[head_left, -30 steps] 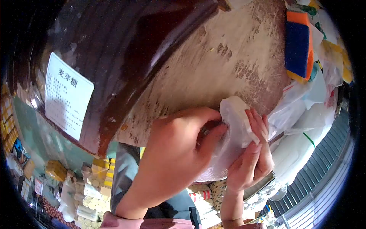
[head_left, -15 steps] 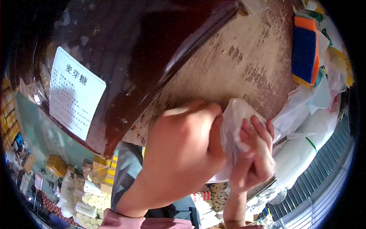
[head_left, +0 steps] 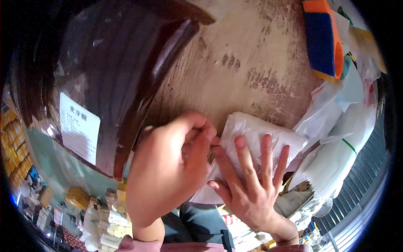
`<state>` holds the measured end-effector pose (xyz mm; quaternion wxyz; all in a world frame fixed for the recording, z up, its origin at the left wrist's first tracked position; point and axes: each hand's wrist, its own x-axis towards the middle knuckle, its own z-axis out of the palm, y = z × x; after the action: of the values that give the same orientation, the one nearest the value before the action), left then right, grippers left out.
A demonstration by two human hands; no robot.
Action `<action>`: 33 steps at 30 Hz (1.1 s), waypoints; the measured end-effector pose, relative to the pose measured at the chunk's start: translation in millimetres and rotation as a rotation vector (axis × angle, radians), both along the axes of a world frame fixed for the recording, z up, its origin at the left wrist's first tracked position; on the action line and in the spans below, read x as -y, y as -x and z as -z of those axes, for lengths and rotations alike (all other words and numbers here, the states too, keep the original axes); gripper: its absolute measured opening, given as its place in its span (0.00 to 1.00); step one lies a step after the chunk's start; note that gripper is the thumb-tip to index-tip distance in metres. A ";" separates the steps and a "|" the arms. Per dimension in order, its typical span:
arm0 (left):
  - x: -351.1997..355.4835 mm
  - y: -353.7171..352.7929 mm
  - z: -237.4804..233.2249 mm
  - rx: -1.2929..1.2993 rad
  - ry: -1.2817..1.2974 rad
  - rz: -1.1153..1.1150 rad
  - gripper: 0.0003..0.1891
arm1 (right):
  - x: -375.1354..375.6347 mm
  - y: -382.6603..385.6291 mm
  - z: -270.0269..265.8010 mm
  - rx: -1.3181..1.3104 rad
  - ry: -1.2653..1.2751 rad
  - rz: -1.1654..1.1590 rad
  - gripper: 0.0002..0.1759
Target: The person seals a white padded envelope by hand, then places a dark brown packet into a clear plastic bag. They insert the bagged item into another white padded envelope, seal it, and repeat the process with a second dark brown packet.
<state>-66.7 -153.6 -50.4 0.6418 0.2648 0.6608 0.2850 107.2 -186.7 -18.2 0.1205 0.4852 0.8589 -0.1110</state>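
Observation:
A white, thin plastic bag bundle (head_left: 262,126) lies folded on the worn wooden tabletop. My right hand (head_left: 252,189) rests on it palm down, fingers spread wide. Close to the bundle's left edge, my left hand (head_left: 168,168) is closed with thumb and fingers drawn together. What those fingers pinch, if anything, is hidden. Left of this hand looms a large glossy package (head_left: 113,75) of dark brown contents, and a white printed label (head_left: 79,128) is on its side.
An orange and dark blue block (head_left: 321,38), like a sponge, sits at the upper right. White plastic bags (head_left: 336,164) line the table's right side, one with a green band. Beyond the near edge are yellow boxes (head_left: 77,197) and stacked pale rolls (head_left: 117,220).
My right hand has gone from curled fingers to lying flat on the bundle, which now looks flatter. My left hand has shifted left and slightly down. The whole view has shifted.

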 end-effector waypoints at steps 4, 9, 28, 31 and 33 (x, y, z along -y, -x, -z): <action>8.2 -5.0 -7.9 -0.007 -0.023 0.000 0.12 | 4.2 6.5 -2.8 0.035 0.059 -0.038 0.29; 10.5 -12.6 -16.3 -0.135 -0.091 0.118 0.19 | -18.7 -54.6 -42.9 -0.665 0.484 0.004 0.25; 20.5 -32.2 -4.4 0.030 -0.024 0.002 0.10 | -6.4 -63.3 2.8 -0.569 0.035 0.175 0.28; 19.8 -31.7 -24.8 -0.112 0.002 0.048 0.11 | -3.0 -77.4 -3.1 -0.729 0.048 0.312 0.24; 32.5 -35.3 -26.6 -0.500 -0.209 0.070 0.08 | 15.8 -83.5 -6.8 -0.846 -0.032 0.605 0.13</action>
<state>-31.4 -186.2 -23.8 0.4376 0.4142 0.7562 0.2551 190.7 -202.5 -11.4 -0.2821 0.6264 0.6554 -0.3139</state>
